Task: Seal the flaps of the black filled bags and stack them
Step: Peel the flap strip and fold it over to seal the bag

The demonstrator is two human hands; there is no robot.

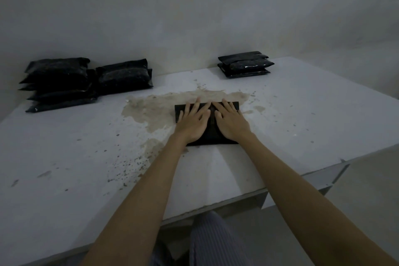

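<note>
Striped trousers (216,242) show below the near edge of the pale counter (64,157), which is speckled with dark crumbs and a brown stain (155,110). Both arms reach forward; the left hand (192,121) and right hand (231,121) lie flat, fingers spread, pressing side by side on a black bag (213,136) mid-counter. Far left sit heaped black bags (62,82); far right, a neat stack (244,63) near the wall

Black filled bags on a pale table

One flat black bag (208,124) lies mid-table; a heap of black bags (84,81) sits far left, and a neat stack of black bags (245,63) sits far right.
</note>
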